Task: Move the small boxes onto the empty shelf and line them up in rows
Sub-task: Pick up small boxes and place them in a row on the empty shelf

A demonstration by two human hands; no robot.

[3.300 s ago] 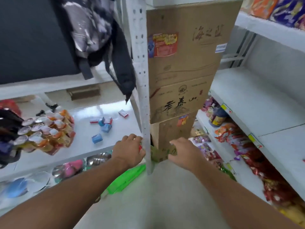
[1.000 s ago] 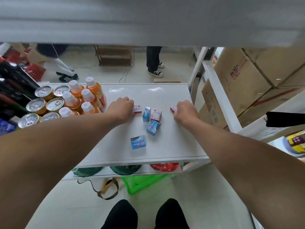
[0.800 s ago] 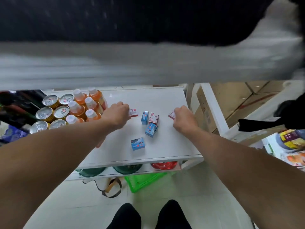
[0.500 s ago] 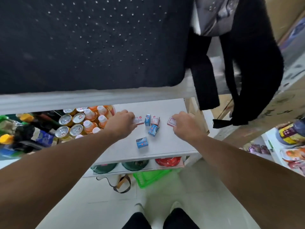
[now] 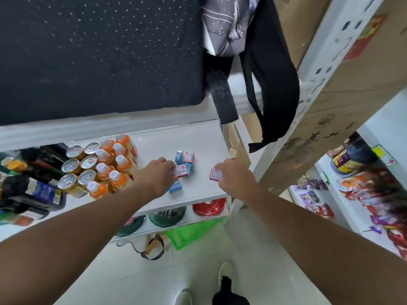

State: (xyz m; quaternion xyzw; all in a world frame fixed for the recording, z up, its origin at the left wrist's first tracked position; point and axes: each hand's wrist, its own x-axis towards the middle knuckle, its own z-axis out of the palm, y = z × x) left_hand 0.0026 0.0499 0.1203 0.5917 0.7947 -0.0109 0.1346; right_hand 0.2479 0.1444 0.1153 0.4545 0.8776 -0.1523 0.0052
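L hand (image 5: 157, 176) pinches a small red-white carton (image 5: 181, 171); R hand (image 5: 236, 178) pinches another (image 5: 215, 174) — both just above the smooth white shelf (image 5: 204, 139). Blue cartons (image 5: 176, 187) & one red lie loose between them. Round-topped cans (image 5: 76, 164) & orange plastic bottles (image 5: 114, 164) crowd the shelf's left.

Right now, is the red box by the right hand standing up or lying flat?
Tilted, not flat: the right hand pinches the red box, its labelled face turned toward the camera above the shelf.
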